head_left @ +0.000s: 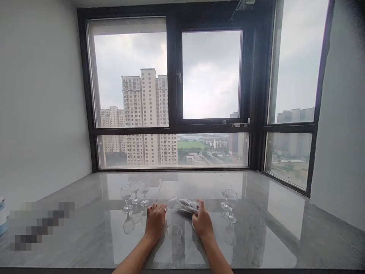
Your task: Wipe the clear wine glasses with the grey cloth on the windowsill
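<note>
Just above the glossy grey sill, my left hand (155,220) is closed on a clear stemmed glass (173,204), which lies tilted sideways with its bowl pointing right. My right hand (202,222) grips a light grey cloth (188,206), its index finger raised. The cloth's left end meets the rim of the glass; whether any of it is inside the bowl I cannot tell. Left of my hands stands a group of three upright stemmed glasses (126,198). To the right, two more stand upright, the nearer glass (230,203) partly in front of the farther glass (225,196).
The polished stone sill (94,243) mirrors the window and glasses. A dark-framed window (173,131) closes off the back and right corner. At the far left edge sits a partly visible white and blue container (2,217), beside a blurred-out patch (42,226).
</note>
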`<state>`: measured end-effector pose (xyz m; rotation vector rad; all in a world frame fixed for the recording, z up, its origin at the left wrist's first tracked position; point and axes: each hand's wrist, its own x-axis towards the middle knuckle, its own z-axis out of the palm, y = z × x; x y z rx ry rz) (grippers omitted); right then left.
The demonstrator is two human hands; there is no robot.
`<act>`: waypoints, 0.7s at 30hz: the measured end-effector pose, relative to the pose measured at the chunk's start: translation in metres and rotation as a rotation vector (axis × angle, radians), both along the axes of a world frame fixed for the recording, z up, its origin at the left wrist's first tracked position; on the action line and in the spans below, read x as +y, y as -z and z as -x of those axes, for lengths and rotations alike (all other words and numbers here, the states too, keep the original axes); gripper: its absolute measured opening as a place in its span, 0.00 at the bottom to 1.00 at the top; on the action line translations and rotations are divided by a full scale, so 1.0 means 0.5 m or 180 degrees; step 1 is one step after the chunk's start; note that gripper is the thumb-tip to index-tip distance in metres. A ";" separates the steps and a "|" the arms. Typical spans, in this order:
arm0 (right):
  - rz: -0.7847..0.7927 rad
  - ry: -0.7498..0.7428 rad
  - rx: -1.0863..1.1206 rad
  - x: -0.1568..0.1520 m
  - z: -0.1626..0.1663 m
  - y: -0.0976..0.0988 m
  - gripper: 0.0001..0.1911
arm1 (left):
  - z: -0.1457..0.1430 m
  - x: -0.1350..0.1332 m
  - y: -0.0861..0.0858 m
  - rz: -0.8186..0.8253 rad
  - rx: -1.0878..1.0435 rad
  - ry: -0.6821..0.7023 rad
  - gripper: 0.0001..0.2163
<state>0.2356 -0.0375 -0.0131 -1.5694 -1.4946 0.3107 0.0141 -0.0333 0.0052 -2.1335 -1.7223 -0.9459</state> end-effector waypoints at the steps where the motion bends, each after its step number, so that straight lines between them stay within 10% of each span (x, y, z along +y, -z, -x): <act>1: -0.0035 -0.0012 0.0070 -0.001 -0.001 -0.001 0.30 | -0.001 0.004 0.003 -0.0005 0.0021 -0.0021 0.15; 12: -0.0582 0.0223 0.1336 -0.014 -0.012 -0.032 0.29 | 0.001 0.007 0.006 0.0042 0.0258 -0.0390 0.15; 21: -0.0581 0.0387 0.0919 -0.024 -0.009 -0.029 0.30 | -0.006 0.001 -0.005 0.0016 0.0391 -0.0212 0.16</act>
